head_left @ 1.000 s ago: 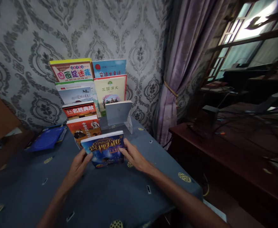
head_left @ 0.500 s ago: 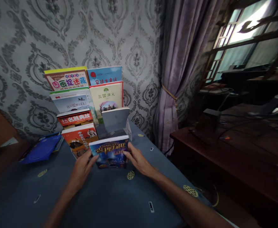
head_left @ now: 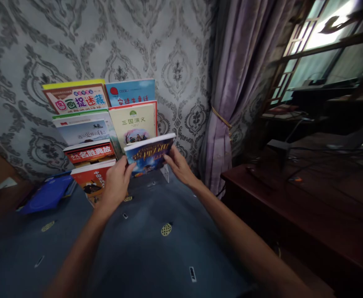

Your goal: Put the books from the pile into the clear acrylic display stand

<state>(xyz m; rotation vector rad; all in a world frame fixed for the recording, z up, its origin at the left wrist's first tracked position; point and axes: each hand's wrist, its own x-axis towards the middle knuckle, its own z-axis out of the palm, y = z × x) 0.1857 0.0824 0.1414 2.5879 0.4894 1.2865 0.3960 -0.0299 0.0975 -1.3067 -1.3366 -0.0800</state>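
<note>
Right in front of the cream book (head_left: pixel 131 122), left hand (head_left: pixel 116 179) and right hand (head_left: pixel 180 166) are pinching opposite ends of the blue book (head_left: pixel 150 159), wider visible side kinda crosswise.

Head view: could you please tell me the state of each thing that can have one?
Left hand: gripping dark blue book
Right hand: gripping same book
Dark blue book: closed, tilted, title upside down
Cream book: standing, cover forward
Orange book: standing, partly hidden
Bright blue item: lying down
Curtain: tied
</note>
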